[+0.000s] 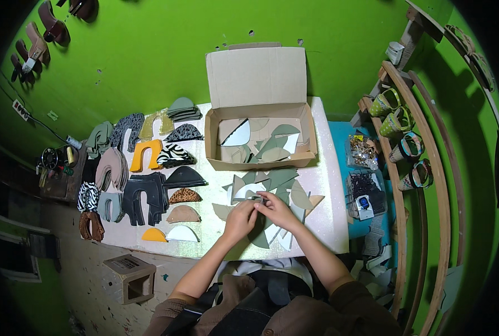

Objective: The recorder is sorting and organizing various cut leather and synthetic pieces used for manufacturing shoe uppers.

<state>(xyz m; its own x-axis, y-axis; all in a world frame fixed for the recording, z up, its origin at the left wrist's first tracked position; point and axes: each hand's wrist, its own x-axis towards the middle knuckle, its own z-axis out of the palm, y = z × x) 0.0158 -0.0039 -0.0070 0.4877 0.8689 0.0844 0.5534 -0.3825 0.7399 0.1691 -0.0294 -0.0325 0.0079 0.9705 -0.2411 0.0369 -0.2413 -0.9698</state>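
Note:
My left hand (241,219) and my right hand (277,211) meet over a loose heap of cut pieces. Their closed fingertips pinch a small grey-green cut piece (256,198), mostly hidden by the fingers. Around and beneath them lie flat olive-green pieces (283,178), many half-round or wedge-shaped, mixed with white ones (244,191). A tan pointed piece (315,201) sticks out at the heap's right. Just beyond stands an open cardboard box (260,166), its lid raised, with more green and white pieces inside.
Left on the table (216,246) are stacks of arch-shaped pieces (143,193) and half-round stacks (185,177) in several colours and patterns. Bagged trimmings (364,152) lie on a turquoise surface at right. A wooden rack (428,168) holds sandals (396,124). A stool (129,280) stands lower left.

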